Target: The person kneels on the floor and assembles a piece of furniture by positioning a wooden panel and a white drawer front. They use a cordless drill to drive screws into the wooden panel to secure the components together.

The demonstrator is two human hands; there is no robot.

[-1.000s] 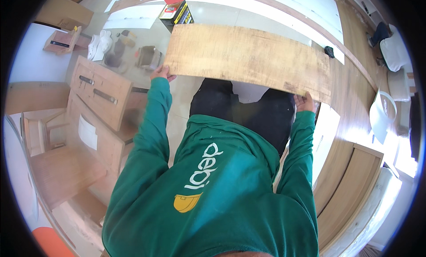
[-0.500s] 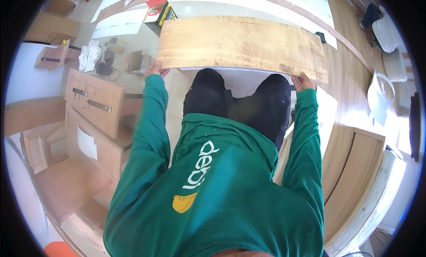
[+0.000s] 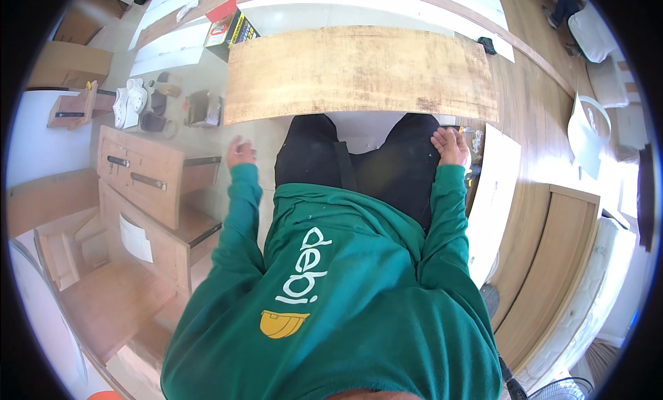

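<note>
Wooden board (image 3: 359, 74) lies flat on the pale floor (image 3: 304, 20), long side running left to right, directly ahead of the person's knees. Its near long edge sits just above the dark trousers (image 3: 359, 165); its far long edge faces a yellow-and-black box (image 3: 231, 32) near the board's far left corner.

Left hand (image 3: 240, 153): off the board, below and beside its near left corner, fingers loosely curled, holding nothing. Right hand (image 3: 452, 146): also free, just under the near edge close to the right end, fingers relaxed and empty. The two hands are well apart, one toward each end of the board, neither touching it.

Surroundings: cabinet parts (image 3: 148, 186) with dark handles stacked at the left; small loose items including a white piece (image 3: 130, 103) beyond them; a white panel (image 3: 494, 193) just beside the right hand; small bits of hardware by the board's near right corner, too small to identify.

Risk assessment (judgement):
- The board is long, so a grip at one end alone would let the other end drag or swing toward the box or the loose items at left.
- The hardware near the right hand could be knocked or knelt on.
- Fingers slid under the near edge could be pinched against the floor if the board drops.
- The white panel on the right leaves little room for that end to pivot.
</note>
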